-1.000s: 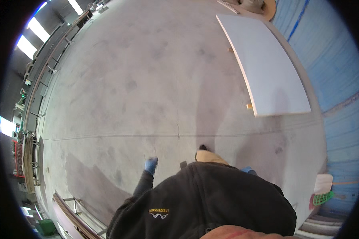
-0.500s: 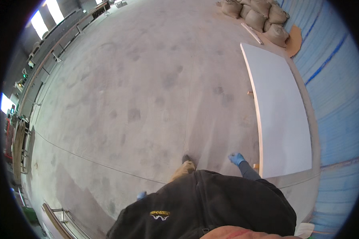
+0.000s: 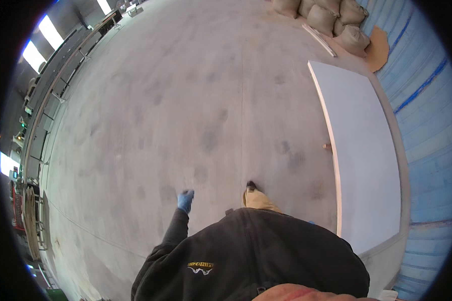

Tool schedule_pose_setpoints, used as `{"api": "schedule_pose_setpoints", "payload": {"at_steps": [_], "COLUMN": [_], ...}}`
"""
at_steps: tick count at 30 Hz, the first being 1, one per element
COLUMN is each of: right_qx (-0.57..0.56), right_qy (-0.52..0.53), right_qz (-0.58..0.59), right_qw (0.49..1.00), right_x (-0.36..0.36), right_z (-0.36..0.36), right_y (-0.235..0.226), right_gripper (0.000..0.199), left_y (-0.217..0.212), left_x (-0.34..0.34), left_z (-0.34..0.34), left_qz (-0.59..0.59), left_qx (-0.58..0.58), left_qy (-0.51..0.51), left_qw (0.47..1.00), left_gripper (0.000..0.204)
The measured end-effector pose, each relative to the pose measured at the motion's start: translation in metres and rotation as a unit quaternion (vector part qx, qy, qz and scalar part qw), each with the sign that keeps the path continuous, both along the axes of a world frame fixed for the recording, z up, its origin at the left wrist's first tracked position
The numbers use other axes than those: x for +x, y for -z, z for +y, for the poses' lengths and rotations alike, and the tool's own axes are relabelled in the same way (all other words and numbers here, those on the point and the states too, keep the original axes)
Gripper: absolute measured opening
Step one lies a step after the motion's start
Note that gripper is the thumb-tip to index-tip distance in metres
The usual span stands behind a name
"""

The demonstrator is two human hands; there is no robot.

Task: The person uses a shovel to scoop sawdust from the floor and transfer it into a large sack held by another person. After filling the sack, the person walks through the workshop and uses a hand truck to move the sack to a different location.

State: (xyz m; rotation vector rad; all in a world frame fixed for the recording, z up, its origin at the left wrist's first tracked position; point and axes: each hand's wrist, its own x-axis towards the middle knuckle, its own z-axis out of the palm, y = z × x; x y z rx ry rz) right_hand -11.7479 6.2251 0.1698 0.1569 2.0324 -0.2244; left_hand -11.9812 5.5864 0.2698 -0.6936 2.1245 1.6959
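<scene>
In the head view, your left hand (image 3: 186, 200) wears a blue glove and swings out ahead of your dark sleeve (image 3: 173, 233), above the bare concrete floor (image 3: 186, 100). It holds nothing; the fingers look loosely curled, though it is too small to say how far they are spread. Your right hand is hidden behind your dark jacket (image 3: 251, 256), so you cannot tell its state. One tan trouser leg with a dark shoe (image 3: 251, 186) steps forward just right of the left hand. A large white panel (image 3: 361, 150) lies on the floor to your right, beside the blue corrugated wall (image 3: 427, 115). Filled sacks (image 3: 331, 17) are stacked beyond its far end.
</scene>
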Motion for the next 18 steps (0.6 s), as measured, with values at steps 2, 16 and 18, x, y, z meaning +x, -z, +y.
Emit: {"api": "schedule_pose_setpoints", "payload": {"at_steps": [2, 16, 18], "right_qx": [0.003, -0.102, -0.101], "right_qy": [-0.012, 0.128, 0.039], "right_qz": [-0.025, 0.270, 0.205], "right_qw": [1.000, 0.949, 0.973], "right_x": [-0.125, -0.920, -0.965], "right_z": [0.003, -0.084, -0.086], "right_y": [-0.027, -0.081, -0.072], "right_gripper": [0.038, 0.034, 0.028], "left_y": [0.005, 0.068, 0.063], "left_x": [-0.044, -0.448, -0.569], "left_z": [-0.008, -0.109, -0.120], "left_qz": [-0.094, -0.052, 0.016], "left_qx": [-0.030, -0.360, -0.321], "left_qy": [0.011, 0.355, 0.336], "left_qw": [0.995, 0.861, 0.885], "left_gripper": [0.022, 0.022, 0.021]}}
